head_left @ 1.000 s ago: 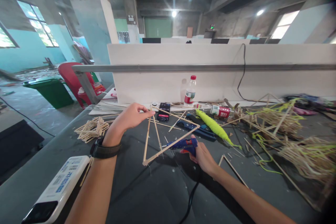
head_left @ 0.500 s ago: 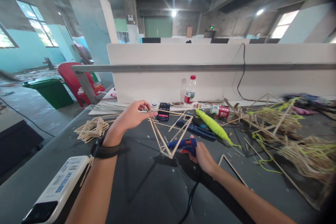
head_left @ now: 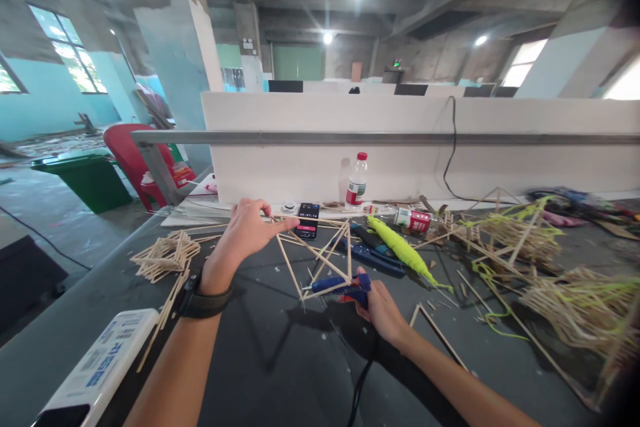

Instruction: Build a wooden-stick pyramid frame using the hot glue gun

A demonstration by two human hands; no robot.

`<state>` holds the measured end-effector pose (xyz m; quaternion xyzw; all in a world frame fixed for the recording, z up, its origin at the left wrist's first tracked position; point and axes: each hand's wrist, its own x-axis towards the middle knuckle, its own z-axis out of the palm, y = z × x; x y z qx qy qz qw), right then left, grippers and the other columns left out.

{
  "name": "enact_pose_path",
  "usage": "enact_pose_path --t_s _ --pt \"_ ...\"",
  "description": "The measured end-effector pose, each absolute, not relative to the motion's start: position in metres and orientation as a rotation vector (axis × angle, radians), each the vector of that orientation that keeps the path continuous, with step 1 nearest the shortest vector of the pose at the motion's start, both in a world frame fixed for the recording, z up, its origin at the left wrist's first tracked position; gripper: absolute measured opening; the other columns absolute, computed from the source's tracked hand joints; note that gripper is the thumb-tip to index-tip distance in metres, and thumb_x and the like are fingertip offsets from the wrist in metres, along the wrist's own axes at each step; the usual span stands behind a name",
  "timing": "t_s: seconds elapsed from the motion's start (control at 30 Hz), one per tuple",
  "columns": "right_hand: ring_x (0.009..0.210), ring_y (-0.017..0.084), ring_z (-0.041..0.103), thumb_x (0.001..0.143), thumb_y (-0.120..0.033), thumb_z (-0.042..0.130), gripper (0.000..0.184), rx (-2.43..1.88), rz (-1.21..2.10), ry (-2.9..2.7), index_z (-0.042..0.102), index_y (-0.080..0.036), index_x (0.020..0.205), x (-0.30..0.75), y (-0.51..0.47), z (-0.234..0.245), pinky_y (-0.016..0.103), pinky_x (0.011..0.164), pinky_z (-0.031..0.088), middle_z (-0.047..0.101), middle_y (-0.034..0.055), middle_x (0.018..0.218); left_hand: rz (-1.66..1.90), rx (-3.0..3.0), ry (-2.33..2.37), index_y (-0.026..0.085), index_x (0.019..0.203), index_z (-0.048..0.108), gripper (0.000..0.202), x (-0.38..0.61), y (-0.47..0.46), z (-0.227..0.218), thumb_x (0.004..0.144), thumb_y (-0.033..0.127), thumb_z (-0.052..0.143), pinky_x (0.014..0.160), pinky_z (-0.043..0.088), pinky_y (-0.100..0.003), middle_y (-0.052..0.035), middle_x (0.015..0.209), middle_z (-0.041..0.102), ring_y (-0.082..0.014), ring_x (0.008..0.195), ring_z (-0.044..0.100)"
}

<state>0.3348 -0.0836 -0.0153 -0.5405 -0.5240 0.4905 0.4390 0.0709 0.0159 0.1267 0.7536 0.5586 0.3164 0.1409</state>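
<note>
My left hand [head_left: 247,230] pinches one corner of a stick frame [head_left: 320,257], a pyramid of thin wooden sticks held just above the dark table [head_left: 280,360]. A black watch sits on that wrist. My right hand [head_left: 379,303] grips a blue glue gun [head_left: 343,283]. Its nozzle points left at the frame's lower edge, close to a stick joint. The gun's black cord [head_left: 361,380] runs toward me.
A phone [head_left: 307,219] with a timer lies behind the frame, beside a bottle [head_left: 356,181] and a yellow-green thread spool [head_left: 400,248]. Stick piles lie at left [head_left: 163,255] and right [head_left: 575,280]. A white device [head_left: 97,363] rests near the front left edge.
My left hand has turned the stick frame, so its low corner swung from front left toward the glue gun. The camera tilted slightly; the right hand stayed nearly in place.
</note>
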Motion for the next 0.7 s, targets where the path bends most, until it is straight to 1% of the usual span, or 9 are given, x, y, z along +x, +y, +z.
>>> enact_pose_path --t_s 0.07,0.13,0.2,0.27,0.37,0.47,0.57,0.63,0.7 --pt "0.045 0.013 0.032 0.092 -0.074 0.032 0.078 -1.346 1.222 -1.275 0.075 -0.012 0.070 0.334 -0.084 -0.016 0.027 0.046 0.022 0.038 -0.0020 0.043 0.873 2.184 1.682 0.022 0.059 0.054 0.053 0.070 0.015 0.127 0.067 0.072 0.068 0.064 0.035 -0.032 -0.0004 0.056 0.044 -0.0195 0.065 0.048" --pt "0.045 0.013 0.032 0.090 -0.075 0.034 0.077 -1.356 1.224 -1.252 0.073 -0.013 0.070 0.333 -0.084 -0.017 0.026 0.046 0.022 0.039 -0.0020 0.044 0.807 2.208 1.667 0.022 0.052 0.053 0.054 0.067 0.015 0.126 0.070 0.072 0.065 0.059 0.032 -0.032 0.0003 0.049 0.040 -0.0179 0.059 0.045" --pt "0.045 0.012 0.031 0.089 -0.077 0.034 0.077 -1.351 1.223 -1.243 0.071 -0.013 0.068 0.333 -0.084 -0.019 0.026 0.046 0.021 0.039 -0.0024 0.044 0.757 2.230 1.598 0.023 0.049 0.054 0.054 0.066 0.016 0.126 0.073 0.071 0.063 0.057 0.031 -0.033 -0.0005 0.048 0.040 -0.0177 0.058 0.045" --pt "0.045 0.012 0.031 0.089 -0.078 0.032 0.078 -1.334 1.208 -1.258 0.069 -0.014 0.066 0.334 -0.083 -0.021 0.027 0.046 0.021 0.038 -0.0025 0.045 0.744 2.242 1.559 0.023 0.050 0.058 0.053 0.065 0.018 0.127 0.074 0.070 0.063 0.059 0.033 -0.033 -0.0022 0.051 0.046 -0.0189 0.061 0.049" --pt "0.045 0.013 0.034 0.091 -0.077 0.028 0.080 -1.364 1.119 -1.314 0.070 -0.013 0.065 0.337 -0.082 -0.024 0.027 0.047 0.024 0.036 -0.0024 0.044 0.753 2.236 1.579 0.023 0.054 0.065 0.050 0.065 0.018 0.128 0.072 0.070 0.065 0.066 0.038 -0.035 -0.0057 0.063 0.057 -0.0226 0.072 0.056" --pt "0.046 0.015 0.041 0.094 -0.074 0.024 0.082 -1.467 0.956 -1.419 0.071 -0.014 0.063 0.340 -0.082 -0.026 0.028 0.050 0.028 0.040 -0.0003 0.044 0.775 2.227 1.560 0.024 0.060 0.071 0.047 0.066 0.017 0.130 0.070 0.070 0.067 0.076 0.042 -0.036 -0.0097 0.089 0.067 -0.0265 0.088 0.060" --pt "0.050 0.018 0.048 0.096 -0.071 0.018 0.083 -1.583 0.789 -1.545 0.065 -0.018 0.053 0.342 -0.082 -0.027 0.029 0.055 0.032 0.047 0.0030 0.046 0.754 2.204 1.482 0.025 0.063 0.074 0.046 0.066 0.016 0.131 0.072 0.069 0.066 0.080 0.044 -0.036 -0.0095 0.109 0.067 -0.0275 0.095 0.061" --pt "0.051 0.018 0.048 0.096 -0.072 0.016 0.083 -1.652 0.693 -1.585 0.058 -0.020 0.046 0.342 -0.081 -0.028 0.030 0.057 0.033 0.048 0.0042 0.046 0.723 2.184 1.442 0.025 0.063 0.075 0.045 0.067 0.016 0.132 0.073 0.068 0.065 0.080 0.044 -0.036 -0.0086 0.115 0.067 -0.0271 0.096 0.061" --pt "0.051 0.018 0.047 0.094 -0.074 0.017 0.081 -1.653 0.697 -1.581 0.056 -0.020 0.047 0.341 -0.081 -0.028 0.030 0.057 0.033 0.048 0.0045 0.047 0.707 2.185 1.411 0.025 0.064 0.076 0.044 0.067 0.015 0.132 0.074 0.066 0.066 0.084 0.043 -0.037 -0.0078 0.121 0.065 -0.0270 0.097 0.062"
